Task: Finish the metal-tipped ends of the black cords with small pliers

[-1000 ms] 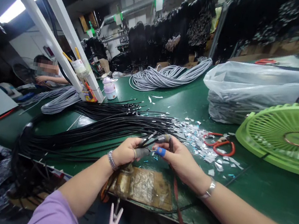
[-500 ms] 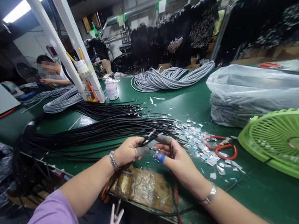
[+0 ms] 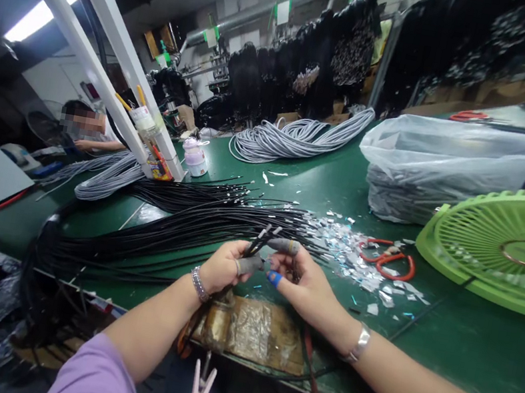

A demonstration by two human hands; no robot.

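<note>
My left hand (image 3: pixel 224 268) is closed around several black cables (image 3: pixel 259 240), whose pale tips stick up past the fingers. A grey finger cover sits on its thumb. Close beside those tips is my right hand (image 3: pixel 303 281), with a grey cover on the index finger and blue tape on the thumb. Its fingers are curled in, and whatever lies between them is too small to make out. Behind both hands, a long bundle of black cables (image 3: pixel 170 228) lies across the green table (image 3: pixel 458 353). Below them, a taped brown board (image 3: pixel 263 332) sits at the table's edge.
Cut scraps (image 3: pixel 357 261) and red-handled scissors (image 3: pixel 395 264) lie to the right, near a green fan (image 3: pixel 511 251) and a plastic bag (image 3: pixel 450 169). Grey cable coils (image 3: pixel 298 138) lie farther back. White posts (image 3: pixel 113 62) rise on the left, with a person (image 3: pixel 96 130) beyond.
My right hand has shifted slightly left, and its fingers have curled in more by the cable tips. The left hand keeps its hold in nearly the same place.
</note>
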